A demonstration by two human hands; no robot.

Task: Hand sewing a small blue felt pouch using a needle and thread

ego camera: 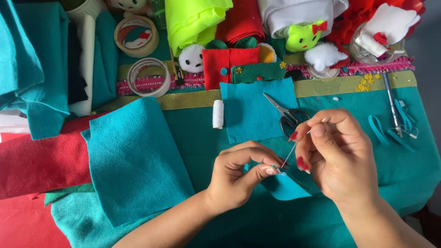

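Note:
My left hand (241, 177) pinches the top edge of a small teal felt piece (287, 187) between thumb and forefinger. My right hand (333, 154) holds a thin sewing needle (288, 155) whose tip meets the felt right by my left fingertips. A white thread runs up from the needle past my right fingers. Both hands hover over the teal felt-covered table (404, 170).
Black-handled scissors (285, 114) lie on a teal felt square (257, 110), beside a white thread spool (218, 114). A larger teal sheet (135, 158) and red felt (39, 160) lie left. Tape rolls (136, 36), folded fabrics and felt toys (303, 36) line the back; teal strips (390, 131) lie right.

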